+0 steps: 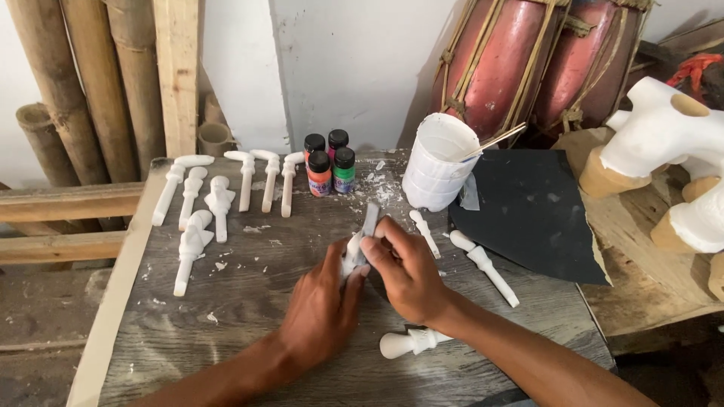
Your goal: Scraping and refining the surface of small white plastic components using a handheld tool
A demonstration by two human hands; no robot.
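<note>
Grip first: the left hand point(320, 301) is wrapped around a small white carved piece point(351, 255), fingers closed on its lower part, holding it just above the middle of the worktop point(249, 316). The right hand point(403, 267) is pinched shut on a thin grey strip point(370, 220), which looks like sandpaper or a small file, though it's hard to say from this angle. The strip lies against the top of the white piece, and the two hands are touching each other around it.

Just below the right wrist there's another white turned piece with a round knob end point(411, 343) lying flat on the wood. To the right of the hands two more white spindles point(484, 267) lie on the worktop, one overlapping the edge of a dark sheet point(535, 218). Behind that sits a white plastic cup point(440, 162) with a stick poking out of it.

Straight behind the hands are four little paint bottles point(329, 167) with black caps, clustered together, orange and green in front. Off to the left a whole row of finished white carved pieces point(219, 200) is laid out side by side. White dust and chips are scattered over the grey boards.

Further out: bamboo poles point(83, 83) lean against the wall on the left, two reddish drums point(528, 60) stand at the back right, and a bigger white carved figure point(664, 136) sits on the far right.
</note>
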